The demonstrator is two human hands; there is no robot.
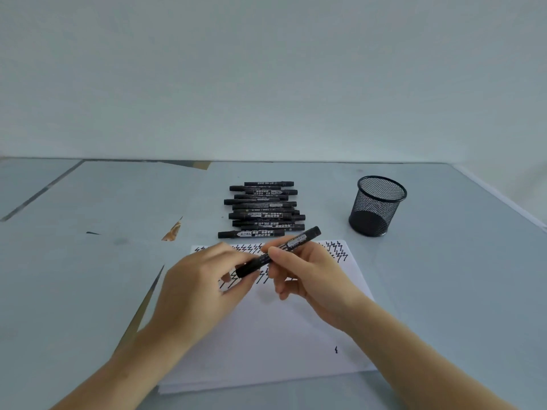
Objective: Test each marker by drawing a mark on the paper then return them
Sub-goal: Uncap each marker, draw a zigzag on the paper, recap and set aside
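Our left hand (pixel 204 279) pinches the marker's (pixel 278 252) near-left cap end, prob. to pull or seat the cap; can't tell which. Marker's held just over the paper (pixel 266 329), w/ our right hand (pixel 302 270) wrapped round its barrel to steady it. Spare markers (pixel 262 210) lie stacked just beyond the paper, within reach. Mesh cup (pixel 377 205) stands far right, likely the return spot.
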